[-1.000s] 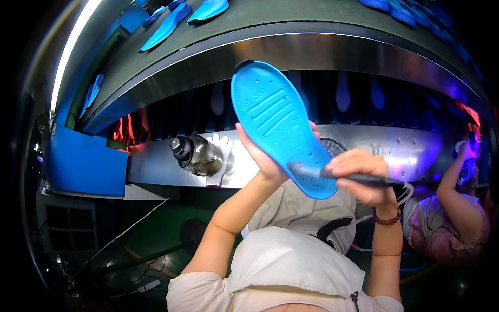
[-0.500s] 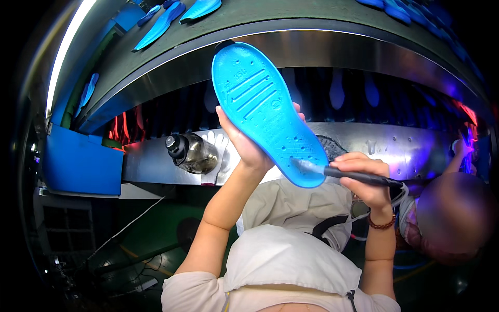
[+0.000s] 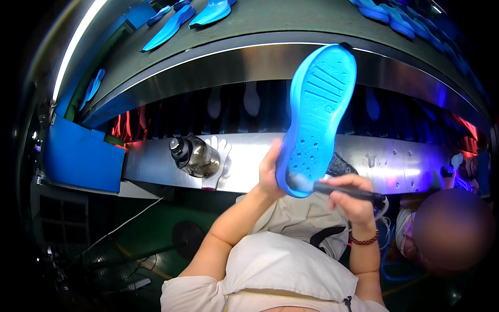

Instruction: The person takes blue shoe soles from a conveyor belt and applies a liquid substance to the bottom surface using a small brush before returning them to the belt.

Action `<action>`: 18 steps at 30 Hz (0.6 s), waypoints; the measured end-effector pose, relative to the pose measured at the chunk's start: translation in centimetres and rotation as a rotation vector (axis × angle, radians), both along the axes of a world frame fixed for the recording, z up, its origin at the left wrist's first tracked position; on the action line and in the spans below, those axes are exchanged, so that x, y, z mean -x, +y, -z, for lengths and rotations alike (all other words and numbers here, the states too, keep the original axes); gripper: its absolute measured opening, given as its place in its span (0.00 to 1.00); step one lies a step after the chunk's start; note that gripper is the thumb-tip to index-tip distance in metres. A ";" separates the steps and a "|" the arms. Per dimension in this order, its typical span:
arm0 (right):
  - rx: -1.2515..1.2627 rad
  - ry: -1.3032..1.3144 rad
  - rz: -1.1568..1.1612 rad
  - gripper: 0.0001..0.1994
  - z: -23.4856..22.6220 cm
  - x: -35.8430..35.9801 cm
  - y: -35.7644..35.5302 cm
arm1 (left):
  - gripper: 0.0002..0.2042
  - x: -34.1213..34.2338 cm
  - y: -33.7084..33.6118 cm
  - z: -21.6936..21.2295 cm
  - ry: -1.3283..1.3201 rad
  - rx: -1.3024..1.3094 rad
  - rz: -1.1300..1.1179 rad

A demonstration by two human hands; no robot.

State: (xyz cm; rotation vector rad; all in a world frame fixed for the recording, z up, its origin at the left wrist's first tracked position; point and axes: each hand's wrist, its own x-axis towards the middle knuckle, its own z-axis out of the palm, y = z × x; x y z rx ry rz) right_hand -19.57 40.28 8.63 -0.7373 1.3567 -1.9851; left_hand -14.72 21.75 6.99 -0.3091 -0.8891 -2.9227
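Note:
A bright blue shoe sole [image 3: 318,117] is held up in front of me, its ridged, pitted face toward me and a small black piece at its far end. My left hand [image 3: 270,170] grips it by the left edge near the close end; some fingers are hidden behind it. Closed round the dark handle of a brush [image 3: 349,191] is my right hand [image 3: 355,204]. The brush's pale bristles, smeared by motion, meet the sole's near end. A thin tube hangs close to the handle's rear end.
Beyond the steel ledge [image 3: 239,156], more blue soles [image 3: 169,30] lie on a green belt [image 3: 280,21]. A clear bottle with a black lid [image 3: 197,157] stands at left beside a white glove [image 3: 221,156]. Dark mesh [image 3: 340,165] lies behind the brush. Another person [image 3: 451,229] sits at right.
The sole has turned, its far end swinging to the right, and my left hand has moved right and lower with it. The brush has shifted slightly left and down, still at the near end.

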 end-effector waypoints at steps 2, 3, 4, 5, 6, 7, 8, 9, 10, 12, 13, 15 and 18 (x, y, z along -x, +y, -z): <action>-0.193 0.243 -0.079 0.11 -2.4 0.6 1.1 | 0.29 0.9 -1.3 -0.4 -0.080 0.089 0.035; -0.204 0.412 -0.168 0.11 -2.8 1.6 1.7 | 0.29 1.1 -1.8 -0.5 -0.090 0.119 0.100; -0.166 0.427 -0.231 0.12 -3.0 2.2 2.0 | 0.28 1.2 -2.4 -0.5 -0.099 0.149 0.166; -0.257 0.271 -0.169 0.12 -4.1 1.9 2.0 | 0.28 1.3 -2.7 -0.6 -0.101 0.178 0.233; -0.229 0.365 -0.133 0.11 -3.8 1.8 1.4 | 0.28 1.2 -2.5 -1.3 -0.177 0.211 0.245; -0.201 0.459 -0.095 0.11 -3.3 1.9 0.7 | 0.28 1.4 -2.7 -1.4 -0.217 0.223 0.314; -0.120 0.683 -0.172 0.10 -2.9 2.2 0.2 | 0.29 1.8 -3.0 -1.6 -0.255 0.237 0.380; -0.231 0.683 -0.242 0.10 -4.1 1.8 0.5 | 0.29 1.9 -3.2 -1.8 -0.292 0.251 0.446; -0.229 0.724 -0.310 0.10 -4.7 2.1 1.0 | 0.29 1.6 -3.0 -2.1 -0.409 0.252 0.460; -0.163 0.730 -0.369 0.09 -5.0 2.8 1.8 | 0.28 1.4 -3.4 -2.1 -0.503 0.226 0.507; -0.102 0.697 -0.358 0.09 -5.0 3.0 2.0 | 0.27 1.3 -3.7 -2.0 -0.550 0.213 0.531; -0.179 0.816 -0.239 0.10 -5.0 3.6 1.8 | 0.30 1.4 -3.9 -2.1 -0.517 0.352 0.590; -0.252 0.805 -0.404 0.09 -5.4 4.0 2.1 | 0.30 1.0 -4.1 -2.4 -0.397 0.654 0.545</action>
